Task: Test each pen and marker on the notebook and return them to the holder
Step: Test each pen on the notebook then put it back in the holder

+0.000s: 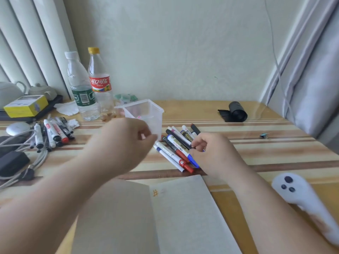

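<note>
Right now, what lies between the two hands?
A pile of pens and markers lies between the left hand and right hand, in the head view.

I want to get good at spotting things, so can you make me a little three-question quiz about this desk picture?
1. True or false: the notebook lies open.
2. The little mark on its page is: A orange, B green, C blue.
3. Which hand has its fingers in the pile of markers?

Key: 1 true. 2 A. 3 the right hand.
</note>
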A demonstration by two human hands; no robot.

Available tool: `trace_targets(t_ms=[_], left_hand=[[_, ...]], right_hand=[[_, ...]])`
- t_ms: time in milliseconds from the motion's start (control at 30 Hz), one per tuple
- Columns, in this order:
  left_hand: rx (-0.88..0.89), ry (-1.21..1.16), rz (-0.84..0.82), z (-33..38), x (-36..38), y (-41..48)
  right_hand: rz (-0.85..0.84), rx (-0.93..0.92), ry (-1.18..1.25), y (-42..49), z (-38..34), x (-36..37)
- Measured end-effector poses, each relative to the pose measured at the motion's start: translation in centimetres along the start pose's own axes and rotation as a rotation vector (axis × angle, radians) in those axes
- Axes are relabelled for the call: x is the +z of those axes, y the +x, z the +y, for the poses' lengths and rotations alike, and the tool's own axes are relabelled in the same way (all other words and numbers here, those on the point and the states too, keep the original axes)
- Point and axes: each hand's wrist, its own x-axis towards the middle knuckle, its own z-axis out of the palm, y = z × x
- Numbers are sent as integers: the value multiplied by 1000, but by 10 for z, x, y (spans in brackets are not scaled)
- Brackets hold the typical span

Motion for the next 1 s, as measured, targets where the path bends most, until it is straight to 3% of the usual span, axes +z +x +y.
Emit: trace_targets(t_ms=[67,267,467,733,867,933,1000], left_hand=[[-39,-107,-83,19,21,5],[-14,-2,-336,-12,56,-30],[-2,125,-133,-12,70,-33],[25,166,-284,-34,57,-28],[79,371,-273,-41,46,-20],[151,317,-185,-31,56,-23],[183,120,-122,-21,69,-30]], right_hand=[[-48,28,-40,-2,1,1],[-76,-22,-201,-1,-2,9],[-55,-33,-359,2,-7,17],[-95,65,-149,-5,-8,18],[-105,112,-13,-4,-8,23],[-97,108,39,-3,-8,24],[-92,104,97,-3,-7,26]])
